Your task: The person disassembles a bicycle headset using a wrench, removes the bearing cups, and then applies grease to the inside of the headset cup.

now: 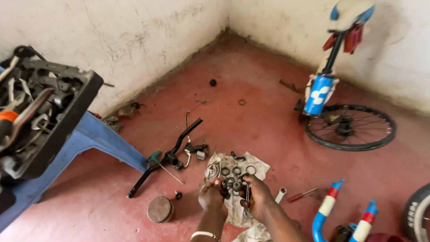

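Two bare hands are working together low in the view: the left hand (212,193), a pale bracelet on its wrist, is closing its fingers around a small dark metal part (226,190), and the right hand (256,196) is curling partly shut around a thin shiny metal rod (247,198) hanging down. Both are hovering over one crumpled grey rag (237,179) spread on the red floor (268,112), where roughly five small rings and washers (236,171) are lying. Farther back, one blue and white bicycle frame (320,92) is leaning at the wall with one spoked wheel (350,127). One blue plastic stool (85,143) is carrying one black tool tray (53,121). One black handlebar (168,157) is lying left of the rag, one round tin (160,209) near it.
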